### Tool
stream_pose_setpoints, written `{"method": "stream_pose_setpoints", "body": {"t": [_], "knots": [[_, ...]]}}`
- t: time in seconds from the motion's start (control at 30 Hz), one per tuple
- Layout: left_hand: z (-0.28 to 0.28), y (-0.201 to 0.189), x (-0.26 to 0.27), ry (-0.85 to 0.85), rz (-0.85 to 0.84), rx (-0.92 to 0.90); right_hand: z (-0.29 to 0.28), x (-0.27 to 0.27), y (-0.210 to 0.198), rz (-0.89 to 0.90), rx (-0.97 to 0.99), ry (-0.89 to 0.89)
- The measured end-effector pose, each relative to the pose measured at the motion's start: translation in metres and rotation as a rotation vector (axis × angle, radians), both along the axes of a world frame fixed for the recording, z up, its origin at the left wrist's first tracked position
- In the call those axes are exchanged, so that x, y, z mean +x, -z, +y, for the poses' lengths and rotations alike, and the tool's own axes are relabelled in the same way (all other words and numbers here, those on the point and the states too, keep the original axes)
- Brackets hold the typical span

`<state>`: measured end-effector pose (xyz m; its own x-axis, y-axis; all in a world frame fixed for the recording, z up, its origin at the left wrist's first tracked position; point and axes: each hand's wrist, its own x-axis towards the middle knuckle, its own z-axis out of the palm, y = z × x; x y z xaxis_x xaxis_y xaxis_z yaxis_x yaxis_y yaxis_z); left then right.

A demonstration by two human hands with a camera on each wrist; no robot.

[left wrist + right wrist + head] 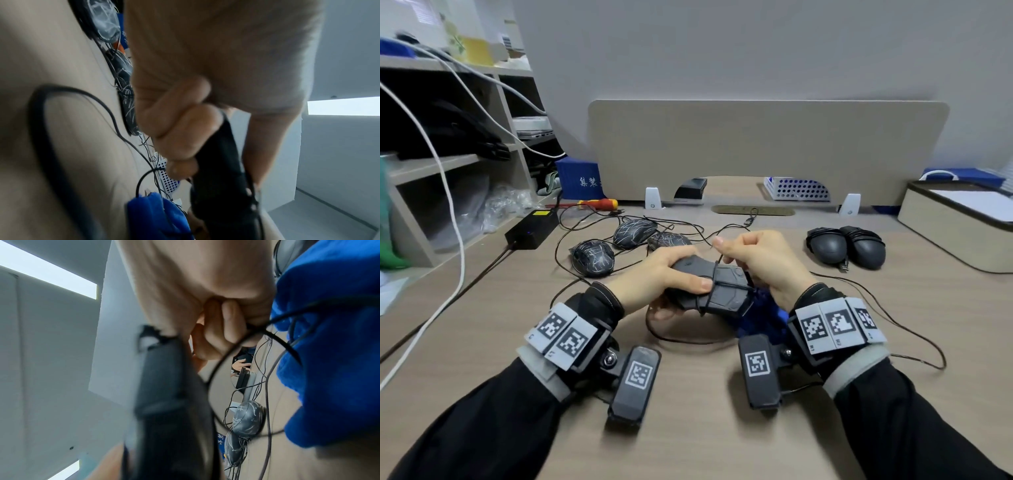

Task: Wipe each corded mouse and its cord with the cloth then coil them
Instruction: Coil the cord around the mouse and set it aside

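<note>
Gripping a matte black, angular mouse (714, 286) above the desk, the left hand (654, 277) curls around its body with the thumb laid along the near side, while the right hand (760, 260) pinches the thin black cord (717, 263) between thumb and curled fingers just over the mouse; two turns of cord already cross the shell. A fuzzy blue cloth (760, 318) lies bunched under the right wrist, touching the desk. From there the loose cord (914, 337) loops out across the tabletop to the right.

The desk (688, 438) is a pale wood-grain laminate — smooth and matte. Behind the hands sit three dark mice with white crackle lines (635, 233), their cords tangled among them. To the right, well apart, two plain rounded mice (846, 245) lie side by side with cords wrapped around them. A black power brick (532, 228) with a yellow label rests at the left, and a red and yellow screwdriver (592, 204) lies beyond it. A beige rounded divider panel (767, 144) stands on white clips at the back edge, with a white perforated basket (796, 188) behind it. A blue box (578, 178) bears white characters, too small to read surely. Grey shelving (448, 164) fills the left wall — a beige lidded box (959, 222) sits far right
</note>
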<state>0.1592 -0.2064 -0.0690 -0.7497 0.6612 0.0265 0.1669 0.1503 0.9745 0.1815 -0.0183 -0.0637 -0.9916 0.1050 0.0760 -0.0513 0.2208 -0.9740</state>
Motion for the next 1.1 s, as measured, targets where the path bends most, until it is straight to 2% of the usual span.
{"method": "stream_pose_setpoints", "body": {"t": [0.2, 0.3, 0.4, 0.63, 0.73, 0.9, 1.0, 1.1], "knots": [[0.0, 0.007, -0.01, -0.225, 0.098, -0.128, -0.006, -0.001, -0.005, 0.062, 0.064, -0.056], [-0.001, 0.012, -0.017, -0.357, 0.082, -0.071, -0.01, 0.001, -0.007, 0.104, 0.07, -0.087], [-0.004, 0.013, -0.022, -0.421, -0.002, 0.035, -0.02, 0.004, -0.005, 0.12, 0.085, -0.149], [-0.009, 0.009, -0.025, -0.397, -0.18, 0.189, -0.029, 0.008, 0.0, 0.048, 0.085, -0.324], [-0.011, 0.008, -0.024, -0.383, -0.234, 0.221, -0.03, 0.008, 0.004, -0.054, 0.054, -0.377], [-0.015, 0.004, -0.023, -0.449, -0.206, 0.333, -0.027, 0.004, 0.007, -0.18, 0.044, -0.426], [-0.017, 0.0, -0.021, -0.396, -0.184, 0.398, -0.025, 0.004, 0.01, -0.233, 0.057, -0.398], [-0.016, -0.002, -0.018, -0.285, -0.106, 0.445, -0.021, 0.003, 0.008, -0.267, -0.011, -0.344]]}}
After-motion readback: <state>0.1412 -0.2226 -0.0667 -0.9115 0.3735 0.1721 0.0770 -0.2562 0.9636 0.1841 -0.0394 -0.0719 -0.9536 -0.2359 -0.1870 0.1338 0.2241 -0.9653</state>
